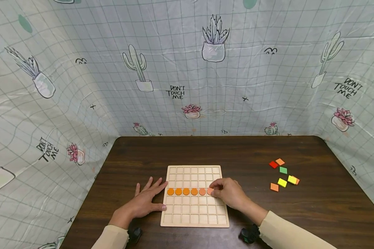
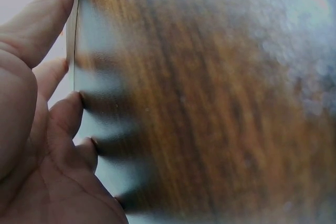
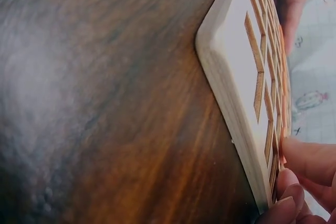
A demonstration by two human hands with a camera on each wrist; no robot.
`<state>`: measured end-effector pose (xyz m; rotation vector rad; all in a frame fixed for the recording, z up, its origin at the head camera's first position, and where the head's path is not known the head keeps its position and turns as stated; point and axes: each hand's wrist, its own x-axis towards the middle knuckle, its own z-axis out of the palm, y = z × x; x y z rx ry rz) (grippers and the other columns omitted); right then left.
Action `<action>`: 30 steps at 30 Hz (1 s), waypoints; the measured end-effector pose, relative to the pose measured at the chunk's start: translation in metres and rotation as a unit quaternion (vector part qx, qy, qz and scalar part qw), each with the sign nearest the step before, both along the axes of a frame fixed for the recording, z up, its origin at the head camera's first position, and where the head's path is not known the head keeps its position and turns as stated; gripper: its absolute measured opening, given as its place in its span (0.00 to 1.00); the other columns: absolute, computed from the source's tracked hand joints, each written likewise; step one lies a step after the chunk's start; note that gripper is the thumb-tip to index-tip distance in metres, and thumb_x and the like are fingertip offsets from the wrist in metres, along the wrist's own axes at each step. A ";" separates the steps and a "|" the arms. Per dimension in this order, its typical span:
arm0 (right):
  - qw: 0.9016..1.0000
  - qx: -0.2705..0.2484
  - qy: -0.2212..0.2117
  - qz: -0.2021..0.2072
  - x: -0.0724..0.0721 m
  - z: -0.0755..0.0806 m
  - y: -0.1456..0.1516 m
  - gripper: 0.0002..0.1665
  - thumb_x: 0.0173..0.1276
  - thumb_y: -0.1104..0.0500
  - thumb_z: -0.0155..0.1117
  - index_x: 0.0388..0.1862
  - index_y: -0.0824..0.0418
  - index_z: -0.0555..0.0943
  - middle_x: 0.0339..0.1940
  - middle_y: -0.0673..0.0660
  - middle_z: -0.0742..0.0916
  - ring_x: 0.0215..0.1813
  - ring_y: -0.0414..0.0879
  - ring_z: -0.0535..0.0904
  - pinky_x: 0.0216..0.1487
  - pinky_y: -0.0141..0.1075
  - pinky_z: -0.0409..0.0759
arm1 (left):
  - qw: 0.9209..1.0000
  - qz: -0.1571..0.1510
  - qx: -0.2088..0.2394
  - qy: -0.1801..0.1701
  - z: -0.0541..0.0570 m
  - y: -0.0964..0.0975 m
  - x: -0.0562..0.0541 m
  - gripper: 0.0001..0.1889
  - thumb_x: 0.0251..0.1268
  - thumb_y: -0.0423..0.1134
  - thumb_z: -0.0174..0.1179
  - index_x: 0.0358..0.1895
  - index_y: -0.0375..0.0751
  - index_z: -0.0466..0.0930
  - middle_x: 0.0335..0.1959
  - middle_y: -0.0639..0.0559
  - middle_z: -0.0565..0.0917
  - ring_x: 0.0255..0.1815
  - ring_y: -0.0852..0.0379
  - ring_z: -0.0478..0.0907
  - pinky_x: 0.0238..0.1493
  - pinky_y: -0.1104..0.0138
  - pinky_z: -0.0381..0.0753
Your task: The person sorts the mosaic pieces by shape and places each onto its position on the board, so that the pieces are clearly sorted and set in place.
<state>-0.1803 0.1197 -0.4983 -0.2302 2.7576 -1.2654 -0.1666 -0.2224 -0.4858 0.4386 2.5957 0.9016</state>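
Observation:
A square wooden grid board (image 1: 194, 225) lies on the table, a row of round orange discs (image 1: 186, 191) across its middle. The leftmost several are deeper orange; the two at the right are paler. My right hand (image 1: 232, 194) is over the board's right side, thumb and forefinger at the rightmost visible pale orange disc (image 1: 209, 191). In the right wrist view the fingers (image 3: 310, 158) pinch close over the grid, with a sliver of orange between them. Spread flat on the table, my left hand (image 1: 143, 200) touches the board's left edge with thumb and forefinger.
Several small square tiles lie on the table to the right, among them a red tile (image 1: 273, 164), a green tile (image 1: 283, 170), a yellow tile (image 1: 282, 183) and an orange tile (image 1: 274, 187). A printed curtain (image 1: 174, 121) hangs around the dark wooden table (image 1: 143, 152).

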 end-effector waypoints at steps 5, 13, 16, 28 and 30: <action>1.000 0.011 0.010 0.001 0.000 -0.001 0.000 0.06 0.64 0.64 0.78 0.39 0.56 0.93 0.29 0.45 0.86 0.33 0.39 0.77 0.37 0.34 0.77 | 1.000 0.002 -0.003 0.001 -0.001 0.001 0.000 0.47 0.64 0.52 0.75 0.84 0.51 0.62 0.87 0.42 0.54 0.89 0.33 0.34 0.77 0.29 0.18; 1.000 0.009 0.004 -0.006 0.002 -0.003 -0.001 0.07 0.63 0.65 0.78 0.38 0.55 0.93 0.30 0.45 0.87 0.34 0.39 0.78 0.38 0.35 0.78 | 1.000 0.001 -0.002 0.002 -0.002 0.001 0.001 0.47 0.64 0.52 0.74 0.84 0.51 0.62 0.87 0.43 0.54 0.89 0.33 0.34 0.77 0.29 0.18; 1.000 0.011 0.006 -0.005 0.002 -0.004 0.000 0.07 0.63 0.64 0.79 0.38 0.54 0.92 0.30 0.45 0.86 0.34 0.39 0.77 0.37 0.35 0.77 | 1.000 0.001 0.002 0.002 -0.002 0.001 0.002 0.47 0.64 0.52 0.75 0.84 0.51 0.62 0.87 0.42 0.54 0.88 0.33 0.34 0.76 0.28 0.18; 1.000 -0.024 -0.012 0.012 0.002 -0.002 0.010 0.07 0.66 0.61 0.78 0.42 0.57 0.92 0.31 0.46 0.87 0.35 0.41 0.78 0.37 0.33 0.77 | 1.000 0.001 -0.004 0.001 -0.002 0.001 0.001 0.47 0.64 0.52 0.75 0.84 0.52 0.62 0.87 0.43 0.54 0.88 0.33 0.34 0.77 0.28 0.18; 0.999 -0.028 -0.011 0.012 0.002 -0.003 0.011 0.06 0.66 0.62 0.77 0.42 0.57 0.92 0.30 0.47 0.87 0.34 0.41 0.77 0.36 0.33 0.76 | 1.000 0.001 -0.002 0.001 -0.001 0.002 0.001 0.47 0.63 0.52 0.75 0.84 0.51 0.62 0.87 0.42 0.54 0.88 0.33 0.34 0.77 0.28 0.18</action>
